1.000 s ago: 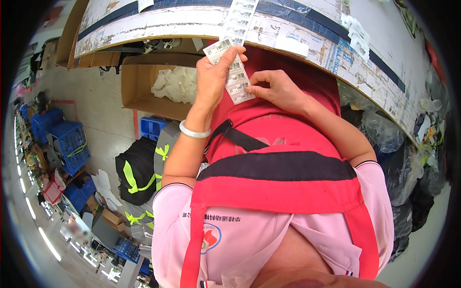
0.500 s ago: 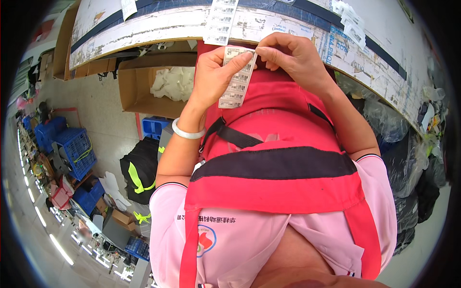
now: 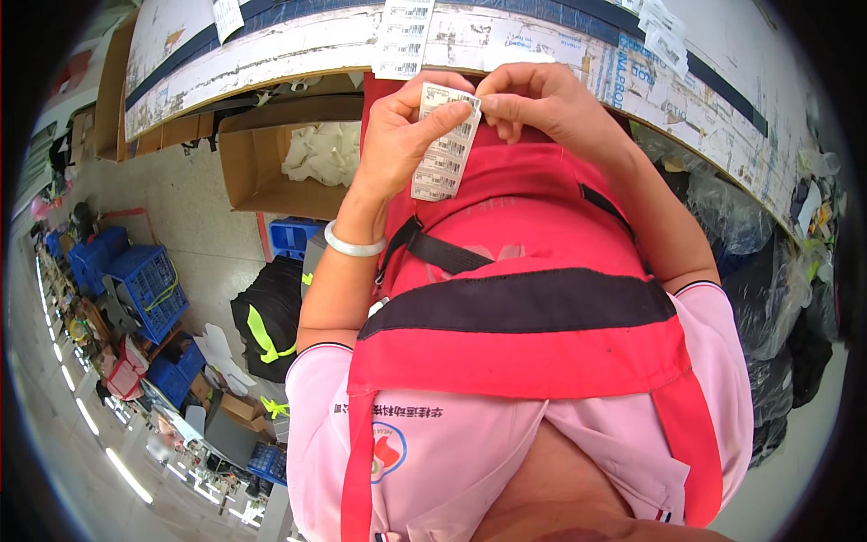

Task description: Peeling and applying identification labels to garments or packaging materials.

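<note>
A strip of white barcode labels (image 3: 442,154) hangs from my left hand (image 3: 408,126), thumb pressed on its front near the upper end. My right hand (image 3: 542,101) meets the strip's top right corner, thumb and index finger pinched together there. Whether a single label sits between those fingertips is too small to make out. Both hands are held in front of my red apron (image 3: 515,217), close to the table's near edge. Another strip of barcode labels (image 3: 403,41) lies on the table just beyond my left hand.
The worn white table (image 3: 298,59) with a dark blue band runs across the far side. More label strips (image 3: 664,45) lie at its right. Below left stands an open cardboard box (image 3: 248,172) of white scraps. Clear plastic bags (image 3: 731,217) bulge at right; blue crates (image 3: 144,289) stand farther left.
My right fingertips have shifted slightly at the strip's top corner, still pinched. My left hand keeps its hold on the strip. The whole view has moved a little.
</note>
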The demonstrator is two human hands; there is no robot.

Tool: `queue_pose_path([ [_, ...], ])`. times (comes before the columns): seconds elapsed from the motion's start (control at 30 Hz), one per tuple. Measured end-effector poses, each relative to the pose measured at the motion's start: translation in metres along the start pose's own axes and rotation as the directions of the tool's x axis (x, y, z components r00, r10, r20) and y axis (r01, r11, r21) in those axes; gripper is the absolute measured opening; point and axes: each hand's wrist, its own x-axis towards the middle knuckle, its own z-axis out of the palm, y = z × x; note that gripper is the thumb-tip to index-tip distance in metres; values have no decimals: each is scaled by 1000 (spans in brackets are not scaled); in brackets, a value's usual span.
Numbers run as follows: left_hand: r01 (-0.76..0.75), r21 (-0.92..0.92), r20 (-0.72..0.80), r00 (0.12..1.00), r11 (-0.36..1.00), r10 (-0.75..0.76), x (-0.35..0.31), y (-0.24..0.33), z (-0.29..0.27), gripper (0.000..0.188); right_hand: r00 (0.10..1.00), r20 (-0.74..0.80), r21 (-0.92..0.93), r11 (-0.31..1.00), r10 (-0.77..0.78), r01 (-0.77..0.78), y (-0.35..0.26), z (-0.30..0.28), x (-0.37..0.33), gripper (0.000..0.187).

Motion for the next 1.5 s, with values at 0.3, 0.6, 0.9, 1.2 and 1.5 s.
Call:
queue_pose_path([
  [0.3,-19,-26,37,999,999,20,-3,-3,-6,16,991,-98,168,983,90,-72,19,20,-5,20],
  [0.6,-70,107,-4,997,992,71,12,-1,6,13,951,-311,89,996,1,28,16,14,-6,19],
  [0.9,-38,-48,15,999,998,39,10,-11,-12,15,885,-441,-211,976,-150,60,23,-46,2,18],
  [1.2,30,-119,-106,993,992,-43,7,-20,-19,16,898,-439,-224,963,38,-150,26,-48,6,22],
  [1.5,43,-136,-82,995,990,-54,7,-23,-21,17,894,-442,-244,951,67,-192,29,-48,12,21],
])
